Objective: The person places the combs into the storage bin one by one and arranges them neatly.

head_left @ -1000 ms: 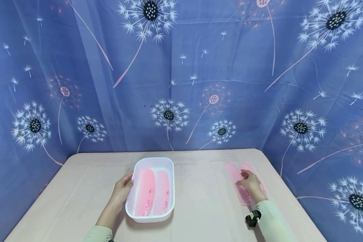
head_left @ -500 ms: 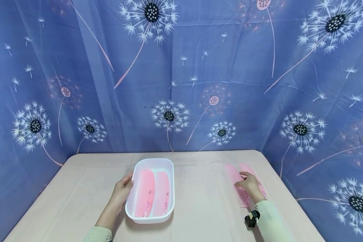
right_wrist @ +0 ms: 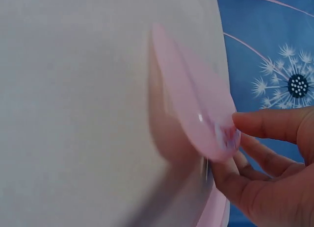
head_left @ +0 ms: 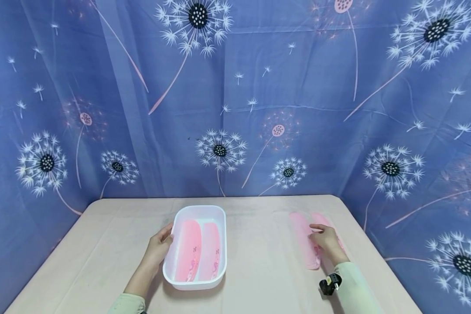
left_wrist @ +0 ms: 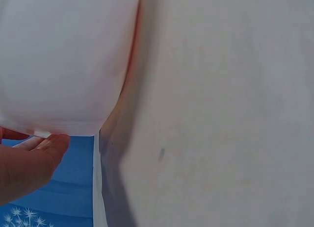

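My left hand (head_left: 159,243) grips the left side of a white rectangular basin (head_left: 222,272). In the left wrist view, the fingertips are at the edge of the basin (left_wrist: 59,75). Two curved pink combs with printed decoration lie side by side inside, a wider-looking left comb (head_left: 188,248) and a right comb (head_left: 209,250). On the right, my right hand (head_left: 325,240) pinches another pink comb (head_left: 303,240) between thumb and fingers; the right wrist view has this comb (right_wrist: 196,99) tilted, its shadow under it. A further pink comb (head_left: 321,219) lies partly hidden behind the hand.
A pale pink cloth covers the table (head_left: 259,244). Blue dandelion-print curtains (head_left: 251,87) stand close behind it and along both sides. A small black device (head_left: 330,284) sits at my right wrist.
The comb in my right hand has tilted and shifted slightly left, showing more of its broad face. My left hand and the basin have stayed put.
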A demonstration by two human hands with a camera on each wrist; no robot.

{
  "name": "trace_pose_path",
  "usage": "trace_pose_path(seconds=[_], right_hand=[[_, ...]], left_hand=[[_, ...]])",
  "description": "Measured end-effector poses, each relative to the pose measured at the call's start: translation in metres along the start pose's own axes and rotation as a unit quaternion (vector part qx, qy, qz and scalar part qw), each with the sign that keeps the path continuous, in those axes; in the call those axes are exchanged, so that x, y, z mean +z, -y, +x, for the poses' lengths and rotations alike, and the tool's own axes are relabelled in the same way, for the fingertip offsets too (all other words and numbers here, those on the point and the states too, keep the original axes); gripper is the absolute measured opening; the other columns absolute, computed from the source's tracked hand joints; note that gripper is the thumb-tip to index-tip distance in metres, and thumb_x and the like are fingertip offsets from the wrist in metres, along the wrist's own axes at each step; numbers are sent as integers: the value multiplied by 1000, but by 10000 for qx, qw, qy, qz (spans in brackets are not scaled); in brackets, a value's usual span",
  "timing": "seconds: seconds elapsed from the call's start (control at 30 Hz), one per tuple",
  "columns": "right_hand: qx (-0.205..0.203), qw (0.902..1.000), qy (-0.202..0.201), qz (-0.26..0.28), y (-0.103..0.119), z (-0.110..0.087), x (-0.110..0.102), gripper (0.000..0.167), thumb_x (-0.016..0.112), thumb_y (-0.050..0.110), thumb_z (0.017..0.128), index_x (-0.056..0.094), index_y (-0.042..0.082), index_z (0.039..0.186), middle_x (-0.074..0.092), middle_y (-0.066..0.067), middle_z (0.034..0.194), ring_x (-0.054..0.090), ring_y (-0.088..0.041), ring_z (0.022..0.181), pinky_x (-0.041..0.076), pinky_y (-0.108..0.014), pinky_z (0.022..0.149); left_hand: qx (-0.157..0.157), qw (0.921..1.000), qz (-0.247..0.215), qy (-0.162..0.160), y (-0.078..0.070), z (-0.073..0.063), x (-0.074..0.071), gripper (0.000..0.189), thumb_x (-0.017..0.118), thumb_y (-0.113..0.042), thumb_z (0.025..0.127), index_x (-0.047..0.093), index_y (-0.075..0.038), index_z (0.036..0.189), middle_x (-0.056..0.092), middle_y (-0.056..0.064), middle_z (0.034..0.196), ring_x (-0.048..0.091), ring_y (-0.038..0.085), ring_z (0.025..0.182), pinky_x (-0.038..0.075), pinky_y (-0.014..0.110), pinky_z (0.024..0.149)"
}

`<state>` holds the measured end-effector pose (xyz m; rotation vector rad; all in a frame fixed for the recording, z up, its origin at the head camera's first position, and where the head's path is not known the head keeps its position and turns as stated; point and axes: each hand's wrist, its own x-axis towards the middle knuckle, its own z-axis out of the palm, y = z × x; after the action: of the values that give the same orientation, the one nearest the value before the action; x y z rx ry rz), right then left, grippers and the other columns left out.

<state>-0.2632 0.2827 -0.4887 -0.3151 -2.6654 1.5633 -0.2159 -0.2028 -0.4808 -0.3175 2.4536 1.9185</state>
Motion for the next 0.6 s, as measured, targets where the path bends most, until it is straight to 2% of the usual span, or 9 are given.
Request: trace_pose_path(seconds=[0.13,0.23,0.4,0.6], right_hand=[[36,9995,47,297,0,1,-2,47,56,-6,78,54,-15,124,62,-8,73,42,-10,49,39,-23,43],[91,9993,76,342,4,1,-3,46,58,-5,79,54,-15,124,63,-6,75,46,-10,52,44,-22,46],[112,9988,140,460,8,-2,-2,44,61,-3,82,55,-15,124,67,-14,87,58,-11,65,54,-22,57],[-238,9935,276,1078,11,-7,3,39,63,-3,80,60,-14,118,68,-6,76,57,-8,56,53,-20,50]], left_hand=[[16,10000,-1,14,-1,0,0,50,40,-11,101,30,-5,150,30,24,151,24,42,140,26,51,114],[3,10000,-9,15,-1,0,0,50,40,-11,101,30,-5,150,30,24,151,24,42,140,26,52,114],[-45,10000,0,14,1,0,0,50,40,-11,101,30,-6,150,31,23,151,25,42,140,26,52,114],[-26,10000,-1,41,2,1,0,50,40,-11,101,30,-6,150,30,23,151,25,42,140,26,52,114]])
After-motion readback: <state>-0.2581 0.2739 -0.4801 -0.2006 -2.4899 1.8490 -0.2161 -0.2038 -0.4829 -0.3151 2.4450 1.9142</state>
